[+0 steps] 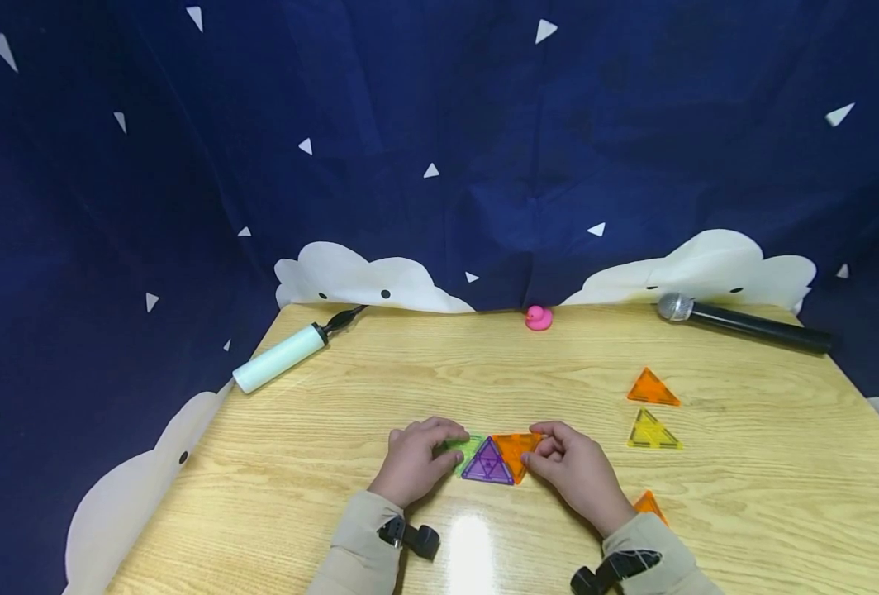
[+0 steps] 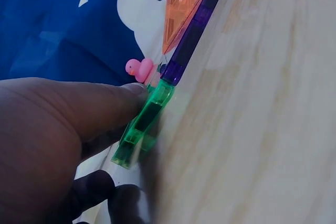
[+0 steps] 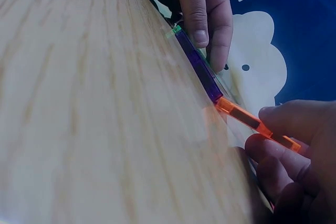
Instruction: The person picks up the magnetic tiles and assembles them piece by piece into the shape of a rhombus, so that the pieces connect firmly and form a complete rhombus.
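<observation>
A purple triangular magnetic tile [image 1: 488, 463] lies between a green triangular magnetic tile [image 1: 469, 453] and an orange triangular magnetic tile [image 1: 515, 453], edges meeting in a row. At the row's left end, my left hand [image 1: 419, 459] pinches the green tile between thumb and fingers. My right hand [image 1: 577, 471] grips the outer corner of the orange tile, thumb [image 3: 294, 119] on one face and fingers behind. In the right wrist view the orange tile [image 3: 247, 118] sits at an angle to the purple tile [image 3: 199, 66].
To the right lie an orange triangle [image 1: 653, 388], a yellow triangle [image 1: 652, 431] and another orange one [image 1: 651, 506], partly hidden by the right arm. Farther back are a hand pump [image 1: 282, 358], a pink rubber duck [image 1: 539, 318] and a microphone [image 1: 752, 324]. A dark blue curtain [image 1: 484, 165] hangs behind the table.
</observation>
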Motion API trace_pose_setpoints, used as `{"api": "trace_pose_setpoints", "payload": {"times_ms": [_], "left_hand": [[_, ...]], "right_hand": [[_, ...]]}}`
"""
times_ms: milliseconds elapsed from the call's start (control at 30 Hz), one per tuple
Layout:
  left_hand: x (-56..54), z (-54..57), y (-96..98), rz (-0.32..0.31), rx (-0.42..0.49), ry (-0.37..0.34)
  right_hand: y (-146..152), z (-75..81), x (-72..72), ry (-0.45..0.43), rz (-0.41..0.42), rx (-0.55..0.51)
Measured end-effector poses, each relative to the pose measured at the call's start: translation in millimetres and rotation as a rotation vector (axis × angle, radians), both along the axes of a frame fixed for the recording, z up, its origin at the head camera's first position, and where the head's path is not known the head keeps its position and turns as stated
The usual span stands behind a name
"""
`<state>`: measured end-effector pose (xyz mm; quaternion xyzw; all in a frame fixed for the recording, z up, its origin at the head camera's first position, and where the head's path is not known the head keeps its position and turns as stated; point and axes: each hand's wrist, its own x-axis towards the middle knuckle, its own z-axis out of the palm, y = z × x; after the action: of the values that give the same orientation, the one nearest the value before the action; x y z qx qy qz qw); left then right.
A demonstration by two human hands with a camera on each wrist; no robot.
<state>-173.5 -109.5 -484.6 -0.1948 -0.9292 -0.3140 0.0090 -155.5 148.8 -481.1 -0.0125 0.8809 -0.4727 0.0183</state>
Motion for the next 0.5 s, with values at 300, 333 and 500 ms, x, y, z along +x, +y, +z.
{"api": "trace_pose_setpoints", "payload": {"times_ms": [300, 333, 500], "left_hand": [[-0.5, 0.5, 0.0, 0.017, 0.029, -0.009], [-0.3, 0.6, 0.2, 0.029, 0.032, -0.014], [2.5, 2.5, 2.7, 0.156, -0.026, -0.031]], "right_hand": [[0.6, -0.1, 0.0, 0.004, 0.002, 0.005], [0.6, -0.1, 0.1, 0.003, 0.002, 0.003], [0.4, -0.4, 0.4, -0.001, 0.000, -0.004]]}}
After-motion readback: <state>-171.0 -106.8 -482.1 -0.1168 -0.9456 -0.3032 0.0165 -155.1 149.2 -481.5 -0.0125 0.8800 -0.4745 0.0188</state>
